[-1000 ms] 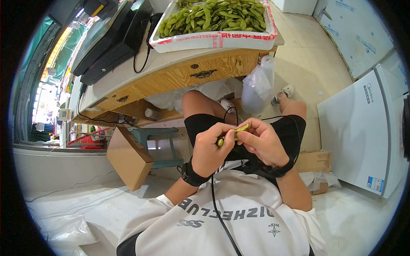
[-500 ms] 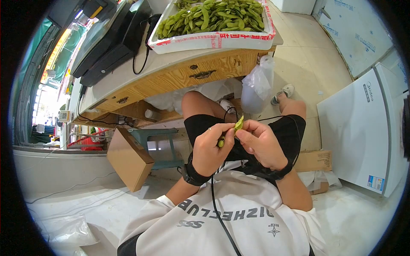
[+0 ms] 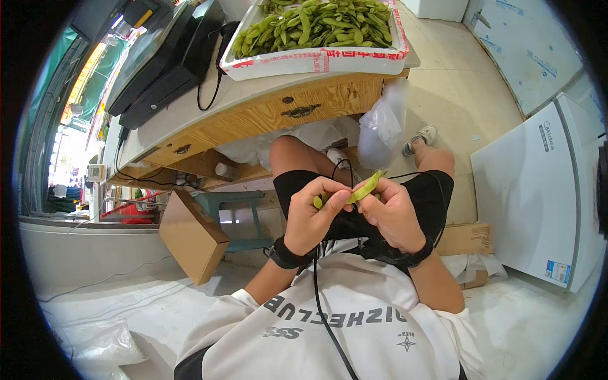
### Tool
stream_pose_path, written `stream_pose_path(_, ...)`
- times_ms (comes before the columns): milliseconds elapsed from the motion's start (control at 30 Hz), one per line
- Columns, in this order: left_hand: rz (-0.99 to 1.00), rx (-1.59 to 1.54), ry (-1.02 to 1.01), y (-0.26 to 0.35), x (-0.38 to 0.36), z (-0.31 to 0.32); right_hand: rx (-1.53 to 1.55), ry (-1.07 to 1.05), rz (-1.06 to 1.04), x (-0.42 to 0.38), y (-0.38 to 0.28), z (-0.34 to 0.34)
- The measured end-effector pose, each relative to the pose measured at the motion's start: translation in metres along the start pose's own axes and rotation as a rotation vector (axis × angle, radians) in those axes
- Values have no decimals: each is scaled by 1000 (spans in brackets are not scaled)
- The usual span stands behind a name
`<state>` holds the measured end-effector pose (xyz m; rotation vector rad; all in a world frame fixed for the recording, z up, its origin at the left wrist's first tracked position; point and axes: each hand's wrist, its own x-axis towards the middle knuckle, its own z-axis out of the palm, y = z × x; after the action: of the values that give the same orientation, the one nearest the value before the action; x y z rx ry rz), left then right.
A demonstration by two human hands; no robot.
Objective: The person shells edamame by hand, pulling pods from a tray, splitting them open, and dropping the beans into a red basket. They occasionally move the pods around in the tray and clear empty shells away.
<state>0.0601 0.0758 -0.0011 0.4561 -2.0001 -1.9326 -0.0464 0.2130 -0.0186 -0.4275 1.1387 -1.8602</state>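
A bright green edamame pod (image 3: pixel 365 189) is pinched between my two hands over my lap, tilted up towards the right. My right hand (image 3: pixel 394 215) grips its upper part with thumb and fingers. The thumb and forefinger of my left hand (image 3: pixel 315 212) press at its lower end. Small green pieces (image 3: pixel 320 201), looking like beans or pods, are tucked in the curled left fingers; their exact shape is partly hidden. Beyond my hands, many more pods (image 3: pixel 323 25) are heaped in a white foam box (image 3: pixel 316 61) on the desk.
The wooden desk (image 3: pixel 253 111) spans ahead, carrying a black machine (image 3: pixel 164 76). A white plastic bag (image 3: pixel 382 126) hangs at its right end. A stool (image 3: pixel 244 221) and cardboard box (image 3: pixel 193 237) stand at left, a small fridge (image 3: pixel 525 190) at right. A black cable (image 3: pixel 320 297) crosses my shirt.
The pod between my hands now shows longer and lies more slanted to the right. My left fingers have shifted, and the green pieces in them sit higher and further left.
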Motion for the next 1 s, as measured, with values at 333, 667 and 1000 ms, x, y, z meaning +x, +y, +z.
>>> stream_pose_path(333, 25, -4, 30, -5, 0, 9, -149, 150, -36, 2, 1, 2)
stream_pose_path(667, 70, 182, 27, -5, 3, 0, -202, 133, -77, 2, -2, 9)
stream_pose_path(1000, 178, 320, 103, 31, 17, 16, 24, -41, 125, 18, -38, 5)
